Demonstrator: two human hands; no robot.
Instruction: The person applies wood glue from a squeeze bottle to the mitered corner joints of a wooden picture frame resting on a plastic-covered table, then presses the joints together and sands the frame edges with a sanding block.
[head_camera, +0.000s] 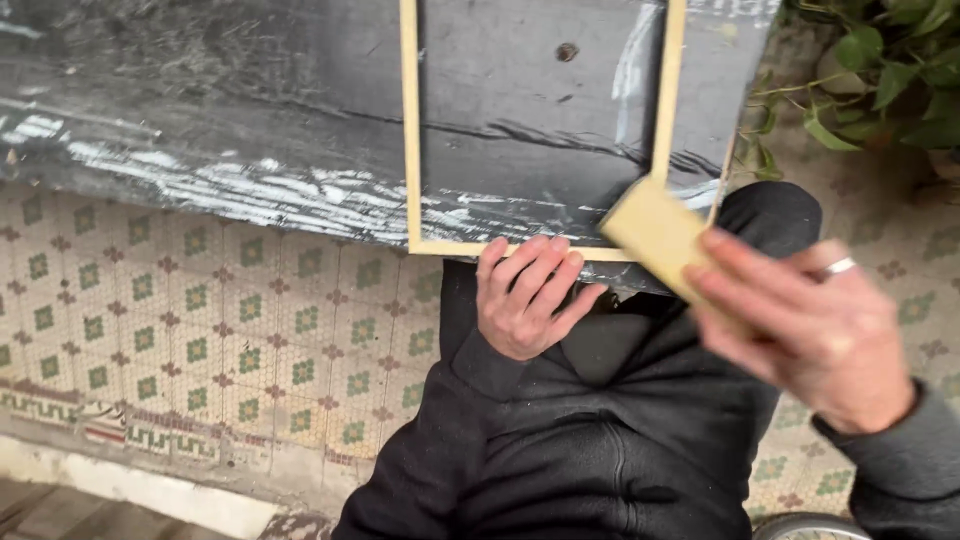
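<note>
A thin rectangular frame of pale unfinished wood (412, 150) is laid flat on a dark grey, paint-streaked board (200, 110), its near corner edge reaching the board's front edge. The lower rail of the frame is gripped by the left hand (525, 295) — the fingers (545, 262) are curled over the rail and the edge of the board, closed on it from below and in front.

A small flat block of tan, sandpaper-like material (655, 232) is held in the right hand (810, 330), blurred by motion; the fingers are clamped along the block's near end, and a silver ring (835, 268) is seen on one of them. The far end of the block is set against the frame's lower right corner, where the right-hand rail meets the bottom rail.

Beneath the hands, dark clothing (600, 440) is seen over the person's lap. The floor is covered with cream tiles bearing green and brown flower patterns (200, 330) — a bordered strip runs along the lower left. Green leafy plants (880, 70) are seen at the upper right, beside the board's end.
</note>
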